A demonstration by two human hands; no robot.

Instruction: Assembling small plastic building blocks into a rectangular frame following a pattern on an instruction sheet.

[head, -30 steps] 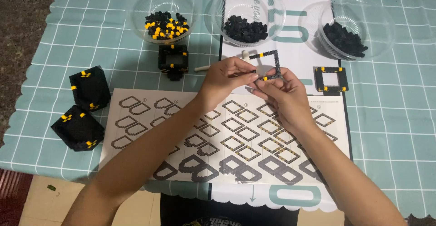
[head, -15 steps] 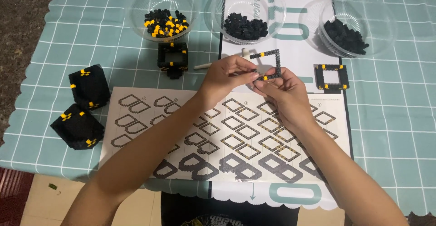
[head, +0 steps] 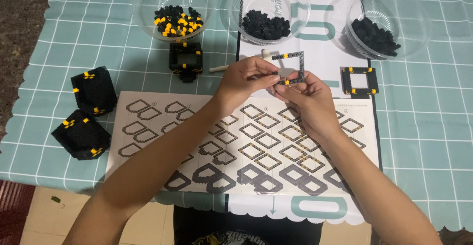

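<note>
Both hands meet above the instruction sheet [head: 162,141] and hold a thin square frame of small black bricks [head: 295,64] with a few yellow ones. My left hand [head: 244,80] pinches the frame's lower left part with thumb and fingers. My right hand [head: 308,99] grips its lower edge from underneath. The frame stands tilted up between the fingertips. A white stick-like tool [head: 221,68] lies on the table just behind my left hand.
Three clear bowls stand at the back: black and yellow bricks [head: 176,19], black bricks [head: 266,26], black bricks [head: 377,34]. A small open square build [head: 185,59], a flat square frame [head: 359,80] and two black cubes [head: 93,90] [head: 81,134] sit on the teal checked cloth [head: 428,127].
The hands and the brick frame stay in nearly the same place; the fingers shift slightly on the frame's lower edge.
</note>
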